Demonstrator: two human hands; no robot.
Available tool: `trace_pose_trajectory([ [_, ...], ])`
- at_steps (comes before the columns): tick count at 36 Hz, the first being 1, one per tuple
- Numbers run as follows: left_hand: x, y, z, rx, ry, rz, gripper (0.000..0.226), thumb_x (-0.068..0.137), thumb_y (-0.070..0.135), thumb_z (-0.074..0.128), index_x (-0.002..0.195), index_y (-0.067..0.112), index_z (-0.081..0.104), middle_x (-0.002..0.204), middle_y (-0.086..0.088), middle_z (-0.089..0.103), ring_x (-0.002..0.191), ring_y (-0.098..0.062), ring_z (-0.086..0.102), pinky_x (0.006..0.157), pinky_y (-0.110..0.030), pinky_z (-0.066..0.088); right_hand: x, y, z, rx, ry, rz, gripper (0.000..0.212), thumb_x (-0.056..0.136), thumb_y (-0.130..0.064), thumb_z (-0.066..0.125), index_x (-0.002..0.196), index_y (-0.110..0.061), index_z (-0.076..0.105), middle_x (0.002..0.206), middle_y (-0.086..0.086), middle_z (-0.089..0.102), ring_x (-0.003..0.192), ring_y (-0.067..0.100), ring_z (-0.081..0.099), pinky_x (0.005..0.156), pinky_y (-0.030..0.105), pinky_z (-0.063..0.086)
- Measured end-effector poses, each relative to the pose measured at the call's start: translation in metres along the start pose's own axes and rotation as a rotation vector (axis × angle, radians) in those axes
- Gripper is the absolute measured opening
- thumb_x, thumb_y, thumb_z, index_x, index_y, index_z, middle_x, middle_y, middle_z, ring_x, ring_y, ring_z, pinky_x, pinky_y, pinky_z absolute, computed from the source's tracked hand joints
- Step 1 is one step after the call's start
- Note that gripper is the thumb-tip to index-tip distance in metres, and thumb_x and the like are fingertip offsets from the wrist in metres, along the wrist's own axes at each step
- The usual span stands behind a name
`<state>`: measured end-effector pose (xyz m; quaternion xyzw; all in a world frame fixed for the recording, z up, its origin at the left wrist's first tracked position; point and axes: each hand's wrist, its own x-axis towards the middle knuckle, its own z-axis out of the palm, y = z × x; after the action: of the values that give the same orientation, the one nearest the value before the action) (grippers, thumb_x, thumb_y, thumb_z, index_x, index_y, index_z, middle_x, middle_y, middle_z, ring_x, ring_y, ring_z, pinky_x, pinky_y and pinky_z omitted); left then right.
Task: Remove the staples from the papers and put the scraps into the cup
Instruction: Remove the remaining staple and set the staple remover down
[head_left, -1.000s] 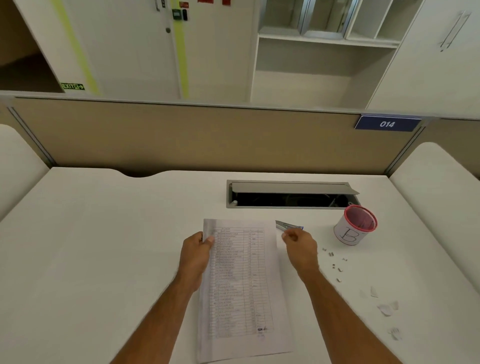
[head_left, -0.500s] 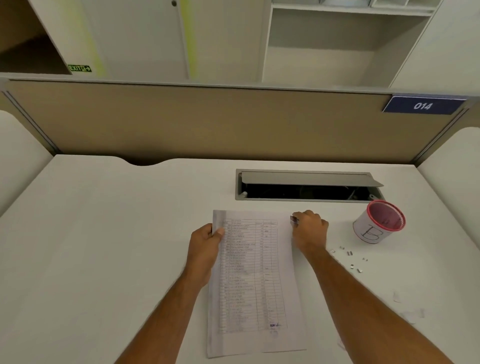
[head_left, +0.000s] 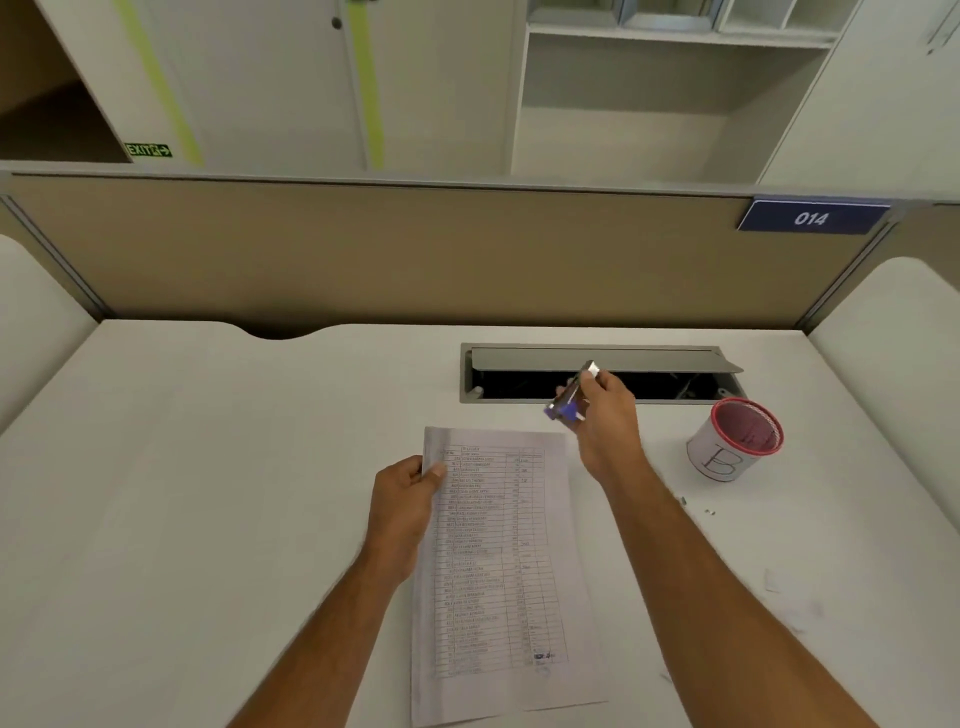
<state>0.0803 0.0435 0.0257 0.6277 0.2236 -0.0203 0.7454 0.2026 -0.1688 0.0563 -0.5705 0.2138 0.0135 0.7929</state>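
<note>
A stack of printed papers (head_left: 498, 561) with a table of text lies lengthwise on the white desk. My left hand (head_left: 405, 499) grips its upper left edge, thumb on top. My right hand (head_left: 605, 415) is raised just beyond the papers' top right corner and holds a silver and blue staple remover (head_left: 571, 397), tilted with its blue end down. A white cup (head_left: 732, 441) with a red rim and a letter B stands to the right. A few loose staples (head_left: 696, 506) lie on the desk in front of the cup.
An open grey cable hatch (head_left: 597, 371) is sunk into the desk (head_left: 208, 493) just behind my right hand. A tan partition (head_left: 363, 249) closes the back of the desk. Small paper scraps (head_left: 771, 582) lie at the right.
My right hand closed on the staple remover beside the papers' top right corner and lifted it off the desk. My left hand kept its hold on the papers.
</note>
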Motion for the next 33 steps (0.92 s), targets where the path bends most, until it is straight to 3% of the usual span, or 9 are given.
trace_pose_trajectory([
  [3,-0.008,0.002,0.004,0.027,-0.022,0.016,0.013,0.098,0.016,0.064,0.102,0.015,0.076,0.096,0.001,0.080,0.090,-0.018,0.076,0.076,-0.029,0.061,-0.022,-0.009,0.021,0.146,-0.134,0.026,0.022,0.100,-0.015,0.057,0.114,0.002,0.056,0.104,0.018,0.061,0.098,0.029,0.068,0.077,0.048,0.062],
  [8,-0.024,0.002,0.008,0.088,-0.018,0.070,0.010,0.097,0.021,0.064,0.100,0.019,0.073,0.092,0.007,0.079,0.085,-0.014,0.076,0.064,-0.020,0.059,-0.062,-0.003,0.056,-0.074,-0.218,-0.110,0.018,0.099,-0.010,0.056,0.112,0.002,0.055,0.088,0.019,0.074,0.081,0.033,0.076,0.075,0.057,0.057],
  [11,-0.034,0.001,0.009,0.102,-0.015,0.100,0.010,0.098,0.022,0.063,0.100,0.021,0.073,0.092,0.008,0.078,0.084,-0.014,0.076,0.063,-0.019,0.058,-0.080,0.001,0.071,-0.097,-0.206,-0.166,0.017,0.097,-0.009,0.057,0.113,-0.009,0.051,0.087,0.014,0.075,0.078,0.028,0.076,0.054,0.039,0.060],
  [14,-0.041,0.001,0.008,0.094,-0.025,0.115,0.013,0.099,0.023,0.061,0.103,0.020,0.073,0.093,0.005,0.078,0.085,-0.015,0.076,0.066,-0.022,0.059,-0.090,0.006,0.080,-0.167,-0.208,-0.229,0.012,0.098,-0.009,0.056,0.105,-0.017,0.049,0.083,0.014,0.074,0.075,0.027,0.076,0.065,0.043,0.063],
  [20,-0.054,0.000,0.006,0.092,-0.034,0.132,0.016,0.100,0.022,0.059,0.104,0.027,0.074,0.095,0.007,0.079,0.087,-0.014,0.076,0.073,-0.028,0.061,-0.104,0.015,0.080,-0.368,-0.202,-0.356,0.011,0.099,-0.013,0.054,0.109,-0.018,0.050,0.077,0.002,0.070,0.068,0.017,0.073,0.062,0.032,0.063],
  [26,-0.066,-0.003,0.004,0.102,-0.029,0.137,0.015,0.100,0.023,0.059,0.106,0.025,0.073,0.096,0.005,0.078,0.088,-0.016,0.076,0.078,-0.033,0.063,-0.115,0.015,0.077,-0.417,-0.176,-0.420,0.013,0.099,-0.011,0.054,0.108,-0.020,0.050,0.085,0.008,0.069,0.068,0.016,0.071,0.051,0.016,0.053],
  [33,-0.079,-0.002,0.007,0.100,-0.030,0.125,0.018,0.100,0.022,0.059,0.108,0.015,0.074,0.099,-0.004,0.077,0.092,-0.024,0.075,0.087,-0.046,0.061,-0.123,0.014,0.071,-0.483,-0.182,-0.435,0.014,0.097,-0.011,0.057,0.108,-0.018,0.052,0.081,0.003,0.066,0.067,0.016,0.069,0.052,0.018,0.056],
])
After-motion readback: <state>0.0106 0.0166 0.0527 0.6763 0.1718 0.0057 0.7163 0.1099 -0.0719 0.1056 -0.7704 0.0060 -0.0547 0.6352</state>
